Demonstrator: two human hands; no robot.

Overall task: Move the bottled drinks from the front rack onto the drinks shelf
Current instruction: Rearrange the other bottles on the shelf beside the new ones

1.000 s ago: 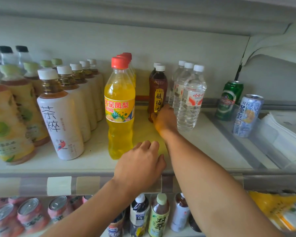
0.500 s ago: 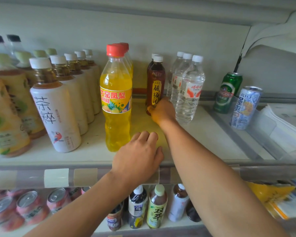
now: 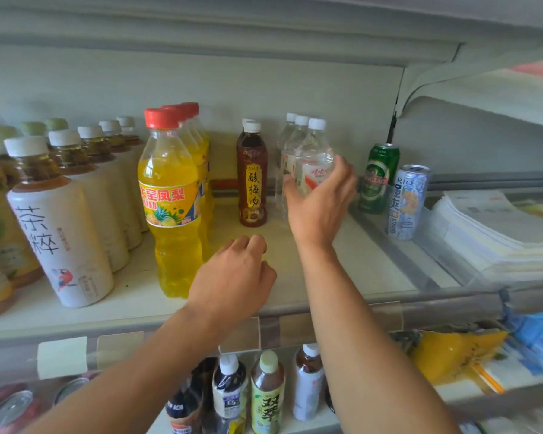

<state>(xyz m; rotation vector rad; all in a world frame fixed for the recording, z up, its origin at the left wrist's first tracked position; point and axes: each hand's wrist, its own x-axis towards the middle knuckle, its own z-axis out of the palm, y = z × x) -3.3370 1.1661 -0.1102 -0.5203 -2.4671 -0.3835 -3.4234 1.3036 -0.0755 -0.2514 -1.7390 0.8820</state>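
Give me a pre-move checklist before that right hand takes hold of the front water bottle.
1. Right hand open around the front water bottle, fingers not closed: ok.
2. Dark plum drink bottle upright, apart from the hand: ok.
3. Green can close beside the fingers, knock risk: not ok.
4. Left hand holds nothing, resting near the shelf front: ok.
5. Bottle cap tight: cannot tell.

Soft even daylight, faint shadows, wide-angle bowing, blurred edges

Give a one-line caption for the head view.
Right hand reaches round the front water bottle on the drinks shelf; left hand rests curled.
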